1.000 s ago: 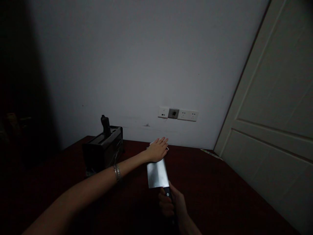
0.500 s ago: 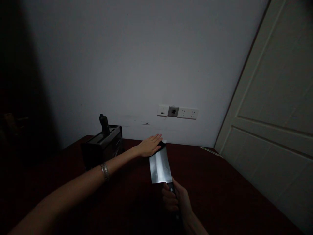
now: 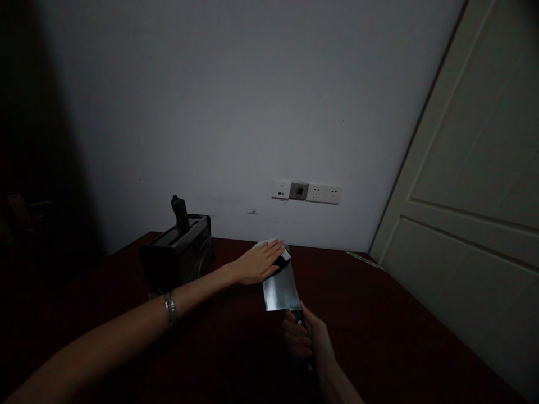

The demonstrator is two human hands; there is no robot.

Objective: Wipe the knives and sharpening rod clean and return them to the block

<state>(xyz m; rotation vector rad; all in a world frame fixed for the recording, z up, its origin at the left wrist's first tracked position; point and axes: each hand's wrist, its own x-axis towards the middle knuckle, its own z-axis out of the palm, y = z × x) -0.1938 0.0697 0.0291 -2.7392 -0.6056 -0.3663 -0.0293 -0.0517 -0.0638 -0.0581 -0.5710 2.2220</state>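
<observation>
A cleaver (image 3: 281, 294) with a broad shiny blade and a dark riveted handle is held up over the dark red table. My right hand (image 3: 318, 336) is wrapped round the handle, blade pointing away from me. Across the far part of the blade lies my left hand (image 3: 260, 262), flat, fingers stretched out and pointing right. Pale and dark patches show on the blade around those fingers; whether they are reflections or a thin cloth I cannot tell. The left palm's underside is hidden.
A black knife block (image 3: 181, 247) with one dark handle (image 3: 180, 210) sticking up stands at left on the table (image 3: 362, 320). Behind is a pale wall with sockets (image 3: 324, 193). A panelled door (image 3: 471, 196) is at right, a thin strip (image 3: 364, 260) by its foot.
My left hand has slid slightly down the blade towards the handle, uncovering more of the far end. The cleaver and my right hand have shifted a little to the right.
</observation>
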